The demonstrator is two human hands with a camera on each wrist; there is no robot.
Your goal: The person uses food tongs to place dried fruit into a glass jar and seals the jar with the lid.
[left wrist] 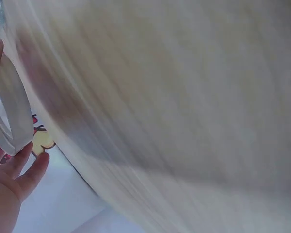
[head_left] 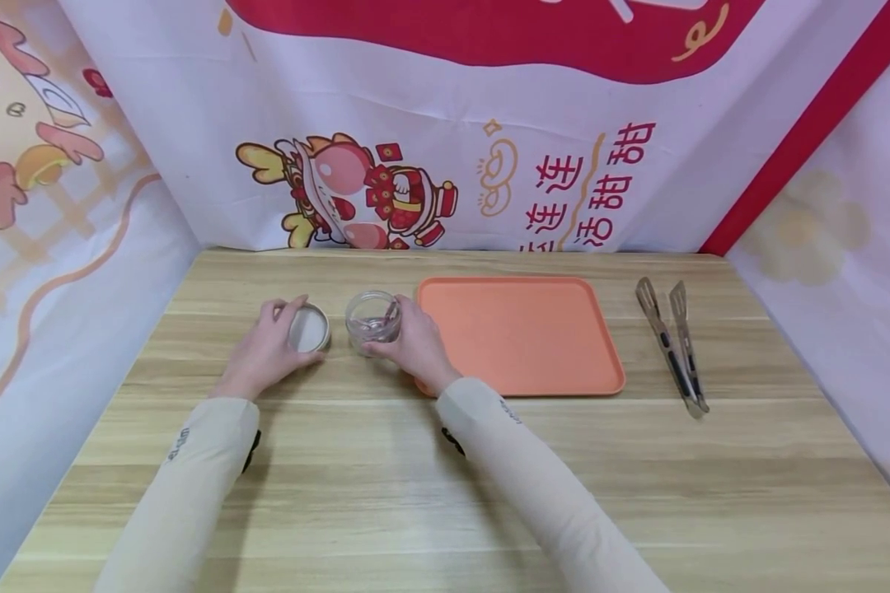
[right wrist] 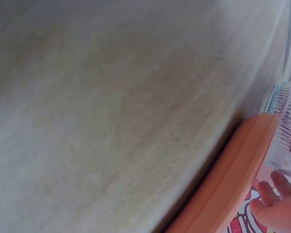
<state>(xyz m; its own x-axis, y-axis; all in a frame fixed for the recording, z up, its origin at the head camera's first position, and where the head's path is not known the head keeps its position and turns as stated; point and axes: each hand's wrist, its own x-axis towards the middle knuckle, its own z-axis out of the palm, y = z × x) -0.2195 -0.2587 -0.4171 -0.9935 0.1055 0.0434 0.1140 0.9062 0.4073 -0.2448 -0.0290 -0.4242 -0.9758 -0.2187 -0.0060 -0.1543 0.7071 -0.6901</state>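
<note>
My left hand (head_left: 267, 350) holds a round, pale, shallow lid (head_left: 310, 329) by its rim, thumb on the near side and fingers on the far side. In the left wrist view the lid (left wrist: 20, 109) stands on edge between thumb and fingertips. To its right is a clear glass jar (head_left: 363, 333) without a cover, gripped at its right side by my right hand (head_left: 419, 342). The jar's ribbed wall (right wrist: 283, 121) shows at the edge of the right wrist view. Something small and dark pinkish appears in the jar; its kind is unclear.
An orange rectangular tray (head_left: 519, 338) lies right of the jar, its left edge by my right hand. Farther right, metal tongs with black grips (head_left: 675, 354) lie spread on the wooden table (head_left: 356, 494). A printed cloth (head_left: 430, 107) hangs behind the table's far edge.
</note>
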